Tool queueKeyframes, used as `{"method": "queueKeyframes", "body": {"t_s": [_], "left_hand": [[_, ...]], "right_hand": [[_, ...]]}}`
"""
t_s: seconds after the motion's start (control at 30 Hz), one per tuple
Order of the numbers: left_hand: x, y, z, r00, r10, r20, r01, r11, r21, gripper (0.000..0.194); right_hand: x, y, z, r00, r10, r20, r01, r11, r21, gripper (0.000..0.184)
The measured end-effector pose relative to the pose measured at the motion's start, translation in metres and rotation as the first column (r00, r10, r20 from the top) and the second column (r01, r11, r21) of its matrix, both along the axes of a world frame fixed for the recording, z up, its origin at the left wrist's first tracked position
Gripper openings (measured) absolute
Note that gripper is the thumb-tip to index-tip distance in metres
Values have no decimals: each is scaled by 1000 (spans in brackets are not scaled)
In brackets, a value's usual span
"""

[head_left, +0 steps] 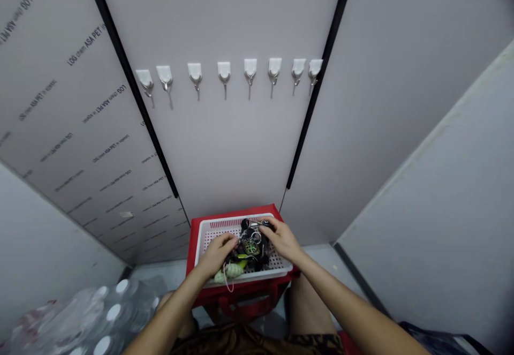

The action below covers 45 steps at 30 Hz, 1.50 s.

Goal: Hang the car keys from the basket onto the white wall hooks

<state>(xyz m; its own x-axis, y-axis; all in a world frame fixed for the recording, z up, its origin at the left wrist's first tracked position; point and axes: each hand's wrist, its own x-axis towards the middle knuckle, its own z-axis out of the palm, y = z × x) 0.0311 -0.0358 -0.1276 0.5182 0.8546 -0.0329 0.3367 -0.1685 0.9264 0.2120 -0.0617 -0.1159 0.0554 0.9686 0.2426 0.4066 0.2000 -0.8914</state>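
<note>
You can't tell apart the small piled trinkets partly behind your right hand; at lower left, the frame's bottom edge cuts off bottles.

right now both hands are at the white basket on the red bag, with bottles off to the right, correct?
Not quite: the head view shows the bottles off to the left. The left hand and right hand are indeed at the white basket on the red bag.
</note>
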Motion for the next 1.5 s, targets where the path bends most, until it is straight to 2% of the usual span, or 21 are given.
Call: {"method": "queueKeyframes", "body": {"t_s": [0.1, 0.17, 0.23, 0.33, 0.4, 0.57, 0.7, 0.8, 0.93, 1.07, 1.17, 1.3, 1.4, 1.5], "left_hand": [[3, -2, 7, 998, 50, 28, -51, 998, 39, 25], [7, -4, 14, 994, 98, 45, -101, 991, 87, 24], [14, -7, 22, 993, 106, 51, -112, 984, 136, 24], [27, -10, 32, 996, 35, 81, -47, 988, 149, 23], [35, -11, 37, 987, 12, 161, -28, 995, 96, 25], [46, -7, 53, 921, 142, 362, -113, 988, -101, 25], [51, -2, 62, 894, 184, 408, -141, 981, -132, 27], [54, 2, 67, 887, 144, 438, -85, 985, -153, 13], [57, 6, 74, 879, 187, 438, -102, 972, -211, 16], [61, 5, 80, 900, 123, 418, 4, 957, -290, 23], [64, 4, 88, 887, 131, 443, -26, 971, -237, 20], [69, 3, 106, 873, 115, 474, -75, 992, -102, 11], [78, 4, 119, 894, 50, 446, -62, 998, 11, 8], [89, 7, 129, 885, 23, 466, -77, 992, 99, 10]], "right_hand": [[1, 4, 4, 937, -63, -343, 34, 995, -89, 21], [-2, 4, 8, 843, -103, -528, 17, 986, -165, 22], [-7, 2, 14, 754, -114, -647, -24, 979, -201, 24], [-16, -3, 23, 674, -90, -734, -59, 983, -175, 25], [-20, -5, 28, 637, -80, -767, -65, 986, -156, 25], [-21, -5, 33, 592, -56, -804, -129, 978, -163, 22], [-22, -9, 36, 589, 2, -808, -148, 983, -105, 16], [-23, -13, 40, 603, 80, -794, -189, 981, -45, 11], [-20, -18, 46, 682, 147, -717, -229, 973, -19, 7], [-16, -21, 51, 806, 236, -543, -252, 967, 46, 7], [-13, -21, 53, 843, 255, -474, -243, 966, 88, 5], [-8, -16, 55, 855, 78, -512, -23, 993, 114, 12], [-2, -13, 63, 917, 77, -391, -33, 992, 118, 14], [8, -6, 80, 949, 50, -311, -3, 989, 148, 18]]}}
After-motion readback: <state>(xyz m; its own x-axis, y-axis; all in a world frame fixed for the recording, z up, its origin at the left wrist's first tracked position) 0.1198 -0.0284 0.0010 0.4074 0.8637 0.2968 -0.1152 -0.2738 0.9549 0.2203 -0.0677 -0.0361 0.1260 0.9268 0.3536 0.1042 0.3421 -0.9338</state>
